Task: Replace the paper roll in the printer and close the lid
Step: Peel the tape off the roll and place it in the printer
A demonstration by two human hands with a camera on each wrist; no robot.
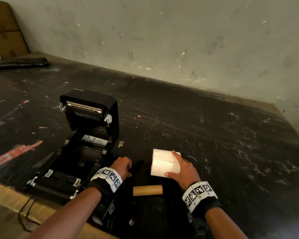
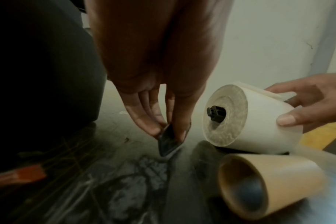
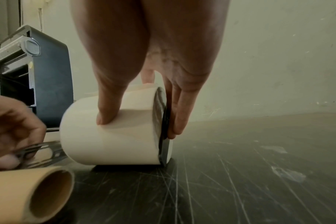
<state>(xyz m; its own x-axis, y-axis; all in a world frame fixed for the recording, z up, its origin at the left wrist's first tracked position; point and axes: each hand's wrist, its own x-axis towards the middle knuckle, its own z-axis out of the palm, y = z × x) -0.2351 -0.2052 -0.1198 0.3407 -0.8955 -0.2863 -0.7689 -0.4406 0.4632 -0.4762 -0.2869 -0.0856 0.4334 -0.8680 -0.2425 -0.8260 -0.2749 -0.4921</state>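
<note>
Head view gives me the printer (image 1: 79, 149) sitting on the dark, scratched surface (image 1: 214, 135), its lid (image 1: 91, 107) standing open and upright at the far side, the paper bay below it showing no roll. Just right of the printer my left hand (image 1: 122, 167) has its grip pinched together on a small flat black plastic piece (image 2: 168, 140); from the left wrist view the thumb and fingertips (image 2: 152, 128) clamp its upper edge while its lower point meets the surface. Farther right of the printer, my right hand (image 1: 181, 168) holds the new white paper roll (image 1: 165, 163), which lies on its side on the surface. From the right wrist view the thumb presses on the roll's curved face and the fingers (image 3: 179, 112) lie against a black disc at its right end, so that grip is clamped on the roll. A black spindle end (image 2: 216, 112) pokes out of the roll's core on the side facing the printer. Nearer me than the roll, right of the printer, the bare brown cardboard core (image 1: 147, 190) lies on its side, touching neither hand.
</note>
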